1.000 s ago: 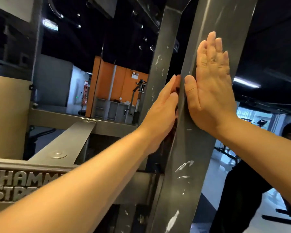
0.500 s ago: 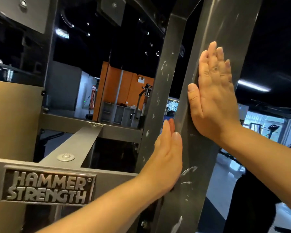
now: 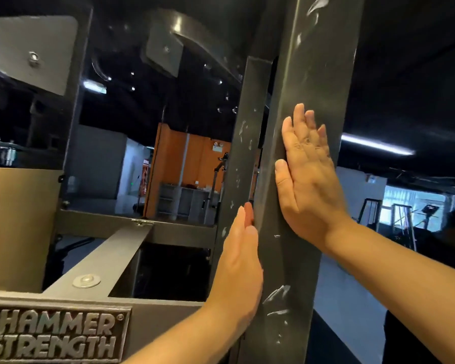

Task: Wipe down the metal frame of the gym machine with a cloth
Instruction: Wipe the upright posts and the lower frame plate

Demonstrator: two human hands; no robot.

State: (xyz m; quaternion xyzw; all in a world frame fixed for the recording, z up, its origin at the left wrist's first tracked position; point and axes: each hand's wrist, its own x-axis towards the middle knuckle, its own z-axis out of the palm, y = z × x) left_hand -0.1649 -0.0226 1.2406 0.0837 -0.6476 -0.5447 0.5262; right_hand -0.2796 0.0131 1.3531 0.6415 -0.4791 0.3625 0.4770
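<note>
your right hand [image 3: 310, 185] lies flat, fingers straight, on the front face of the upright post of the metal frame [image 3: 318, 74]. your left hand [image 3: 241, 261], also flat, presses the left side of the same post a little lower, so the two hands are apart and hold nothing. no cloth shows under either palm, so i think the white smears [image 3: 276, 298] may only spread, and bare skin may catch on the post edge if you slide.

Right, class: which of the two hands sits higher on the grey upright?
The right hand, flat on the wide front face of the upright; the left hand lies lower, along its left edge.
</note>
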